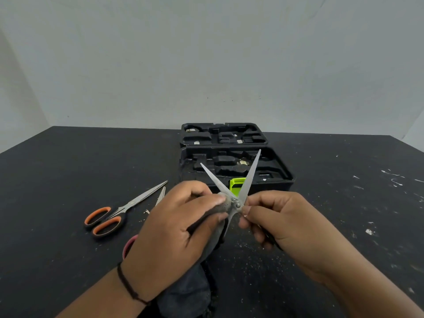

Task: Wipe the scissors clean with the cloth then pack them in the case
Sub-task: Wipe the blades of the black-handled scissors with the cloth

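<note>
Now | scissors [238,180] blades splayed | left hand [176,226] grips cloth [213,216] | right hand [277,221] pinches scissors

Open scissors [238,187] between two hands

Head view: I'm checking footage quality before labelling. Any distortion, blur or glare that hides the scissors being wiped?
Head view: wide-angle bending curves the table edge; light is soft and even, no hard shadows; open scissors show crisp blades with only mild sheen; left hand, cloth and right hand are sharp; the case interior is dark.
</note>
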`<state>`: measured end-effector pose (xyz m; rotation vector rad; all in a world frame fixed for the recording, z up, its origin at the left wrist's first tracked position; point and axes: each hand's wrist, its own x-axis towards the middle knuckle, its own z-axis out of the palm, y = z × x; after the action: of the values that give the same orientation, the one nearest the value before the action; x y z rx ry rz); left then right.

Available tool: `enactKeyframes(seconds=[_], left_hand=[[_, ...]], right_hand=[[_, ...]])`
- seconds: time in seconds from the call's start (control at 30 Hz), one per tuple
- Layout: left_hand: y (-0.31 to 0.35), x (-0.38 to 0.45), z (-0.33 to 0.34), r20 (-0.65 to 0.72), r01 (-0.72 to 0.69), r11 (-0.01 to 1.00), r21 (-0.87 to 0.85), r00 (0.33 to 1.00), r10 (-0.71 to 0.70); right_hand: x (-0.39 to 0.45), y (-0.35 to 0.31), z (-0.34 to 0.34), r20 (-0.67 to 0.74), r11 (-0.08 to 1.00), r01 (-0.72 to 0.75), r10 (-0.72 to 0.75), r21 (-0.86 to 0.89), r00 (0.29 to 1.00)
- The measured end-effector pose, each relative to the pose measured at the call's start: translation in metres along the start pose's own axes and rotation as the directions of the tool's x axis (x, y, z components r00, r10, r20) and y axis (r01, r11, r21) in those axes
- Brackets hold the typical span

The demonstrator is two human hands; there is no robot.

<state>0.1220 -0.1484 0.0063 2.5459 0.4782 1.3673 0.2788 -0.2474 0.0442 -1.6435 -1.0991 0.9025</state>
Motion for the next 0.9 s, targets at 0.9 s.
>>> enactKeyframes(seconds=[0.9], left_hand=[[0.002,-0.002,0.011,-0.097,0.027,0.993,0.115,0.995,-0.016]], right_hand=[[0.000,0.006,0.009,0.024,0.980,0.085,-0.081,-0.181,0.996]])
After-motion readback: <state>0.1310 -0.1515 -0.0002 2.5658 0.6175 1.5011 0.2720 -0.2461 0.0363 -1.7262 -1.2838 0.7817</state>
